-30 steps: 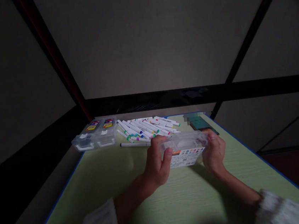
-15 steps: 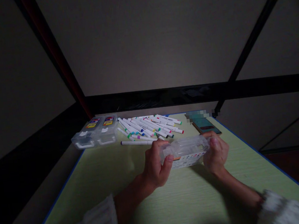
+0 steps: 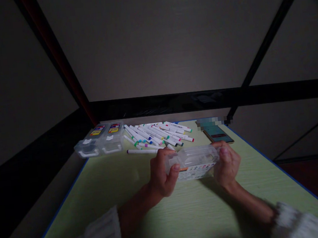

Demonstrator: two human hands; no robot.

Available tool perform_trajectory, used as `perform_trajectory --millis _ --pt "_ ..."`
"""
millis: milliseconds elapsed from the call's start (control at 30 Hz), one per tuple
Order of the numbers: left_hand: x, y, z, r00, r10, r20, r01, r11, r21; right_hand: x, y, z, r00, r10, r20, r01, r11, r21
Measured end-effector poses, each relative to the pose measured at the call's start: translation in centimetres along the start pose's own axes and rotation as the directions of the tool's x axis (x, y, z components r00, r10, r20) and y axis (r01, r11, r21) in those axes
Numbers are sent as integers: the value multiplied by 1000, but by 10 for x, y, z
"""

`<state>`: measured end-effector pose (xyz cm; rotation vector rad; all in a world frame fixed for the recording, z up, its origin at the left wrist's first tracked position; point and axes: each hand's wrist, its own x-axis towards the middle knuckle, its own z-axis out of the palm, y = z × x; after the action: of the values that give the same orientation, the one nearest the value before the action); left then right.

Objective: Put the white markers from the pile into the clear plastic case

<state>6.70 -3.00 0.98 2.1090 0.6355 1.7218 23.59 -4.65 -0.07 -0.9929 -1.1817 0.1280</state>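
Note:
A clear plastic marker case (image 3: 193, 161) with a printed label on its near side is held between my two hands above the table. My left hand (image 3: 164, 173) grips its left end, thumb on the near face and fingers behind. At the right end, my right hand (image 3: 227, 163) is closed round the corner with its fingers curled. Just beyond the case lies a loose heap of white markers (image 3: 155, 134) with coloured ends. Whether anything is inside the case is hard to tell in the dim light.
Two clear plastic cases (image 3: 100, 140) with handles lie side by side at the table's far left. A phone (image 3: 215, 132) with a lit screen rests at the far right. The pale green table (image 3: 113, 199) has blue edges, and a wall panel (image 3: 154, 51) rises behind it.
The case has tipped so that more of its top side shows and less of its label. Both hands keep their hold and have shifted slightly left over the last half second.

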Motion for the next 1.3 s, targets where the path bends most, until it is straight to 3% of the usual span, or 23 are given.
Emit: perform_trajectory --millis 367,533,1300 --pt "1 0 -1 999 -36 2 36 999 10 0 -4 1 999 -42 22 42 999 -17" --pt "1 -5 2 986 -132 -101 124 989 -77 -2 -4 0 992 -92 89 96 995 -36" --pt "4 -1 4 946 -303 -116 290 950 -117 2 -10 1 987 -8 162 23 996 -90"
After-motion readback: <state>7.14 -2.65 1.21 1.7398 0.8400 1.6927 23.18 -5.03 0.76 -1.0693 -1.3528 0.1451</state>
